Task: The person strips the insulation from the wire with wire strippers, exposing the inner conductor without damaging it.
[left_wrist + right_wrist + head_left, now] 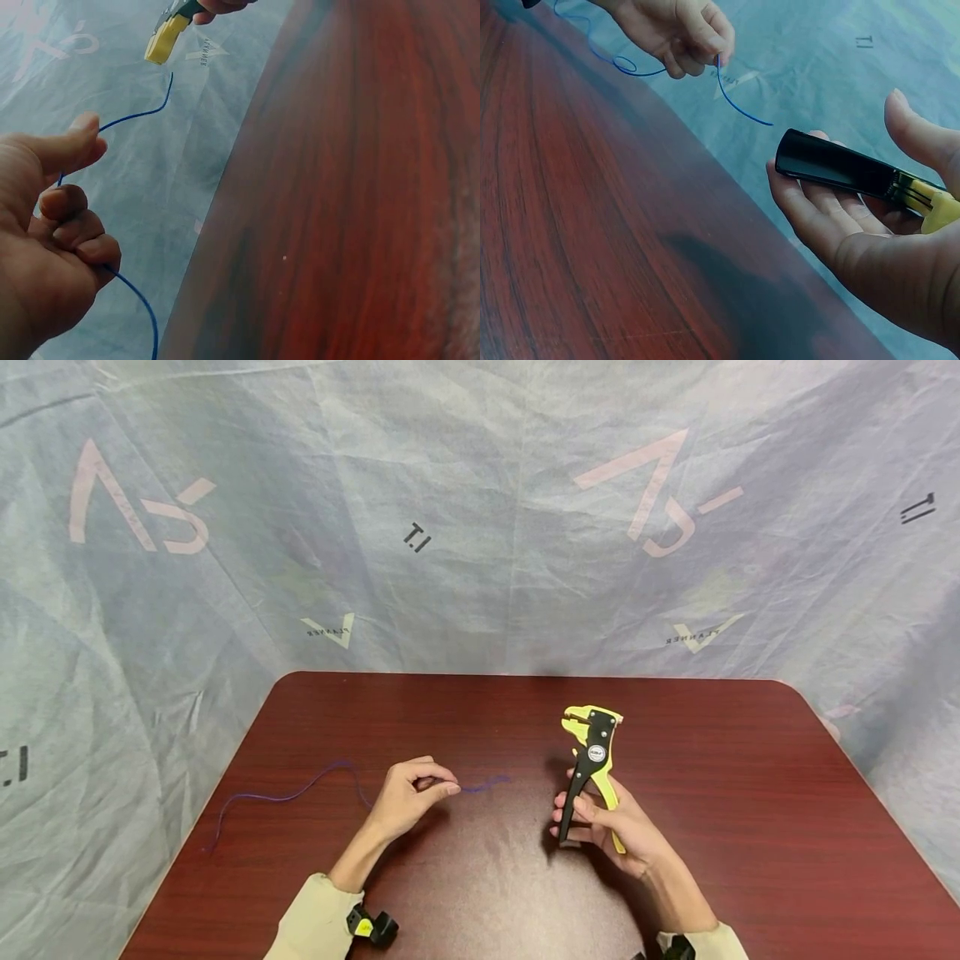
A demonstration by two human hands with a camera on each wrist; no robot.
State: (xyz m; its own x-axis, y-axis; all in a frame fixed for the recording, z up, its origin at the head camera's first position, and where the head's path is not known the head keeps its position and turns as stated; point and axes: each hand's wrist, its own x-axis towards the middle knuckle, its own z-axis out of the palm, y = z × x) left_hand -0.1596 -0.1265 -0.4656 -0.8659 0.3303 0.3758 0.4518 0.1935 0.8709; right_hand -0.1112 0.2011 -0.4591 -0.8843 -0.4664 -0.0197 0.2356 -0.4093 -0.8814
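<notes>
A thin blue wire point(139, 115) is pinched between the thumb and forefinger of my left hand point(401, 797), over the left-middle of the table. Its short free end point(739, 109) bends out toward the right; the longer part passes under the curled fingers and trails off left. My right hand point(630, 831) holds a yellow and black wire stripper point(597, 752) upright, head up and away from me. In the right wrist view the fingers lie along its black handle point(832, 163), with the thumb raised. A gap separates the wire's free end from the stripper's head.
Both hands are over a dark red wooden table point(450, 718) with rounded far corners. A grey printed cloth point(480, 527) hangs behind and around it. Each wrist wears a small black camera point(375, 927) over a light sleeve.
</notes>
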